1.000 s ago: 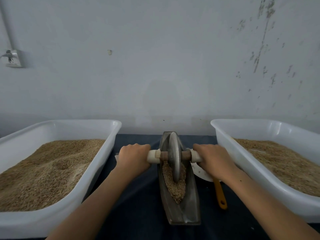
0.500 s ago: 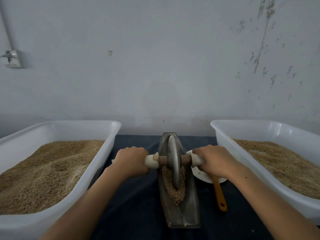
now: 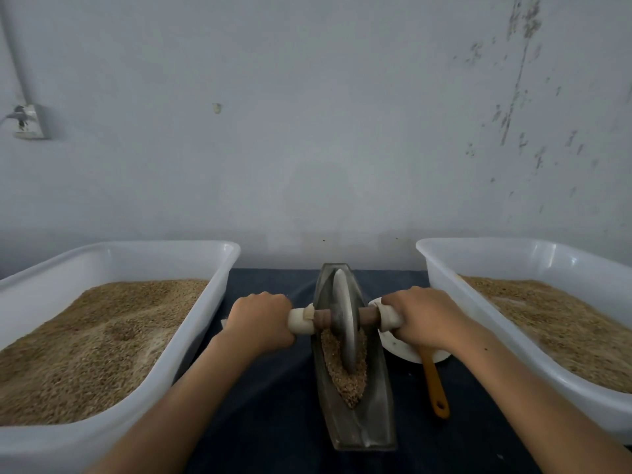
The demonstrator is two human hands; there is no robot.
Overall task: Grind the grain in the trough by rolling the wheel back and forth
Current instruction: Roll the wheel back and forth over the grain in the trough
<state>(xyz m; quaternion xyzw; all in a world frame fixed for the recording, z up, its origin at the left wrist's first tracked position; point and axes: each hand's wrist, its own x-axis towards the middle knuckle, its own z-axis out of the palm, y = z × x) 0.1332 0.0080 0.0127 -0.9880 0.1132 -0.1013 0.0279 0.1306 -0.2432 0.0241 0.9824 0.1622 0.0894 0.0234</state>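
A long, boat-shaped metal trough point(image 3: 371, 425) lies lengthwise on the dark cloth between my arms. Brown grain point(image 3: 345, 378) fills its middle. A grey metal wheel point(image 3: 343, 319) stands upright in the trough's far half, its lower edge sunk in the grain. A wooden axle runs through it, with white-wrapped handle ends. My left hand point(image 3: 260, 319) grips the left handle and my right hand point(image 3: 422, 316) grips the right handle. Both fists hide most of the wrapping.
A large white tub point(image 3: 219, 289) of grain stands at the left and another white tub point(image 3: 441, 278) at the right. A white dish point(image 3: 403, 352) with an orange-handled tool point(image 3: 434, 384) lies under my right wrist. The wall rises close behind.
The wheel has rolled away from me along the trough, towards its far end, and both hands moved with it. More grain now lies bare on the near side.
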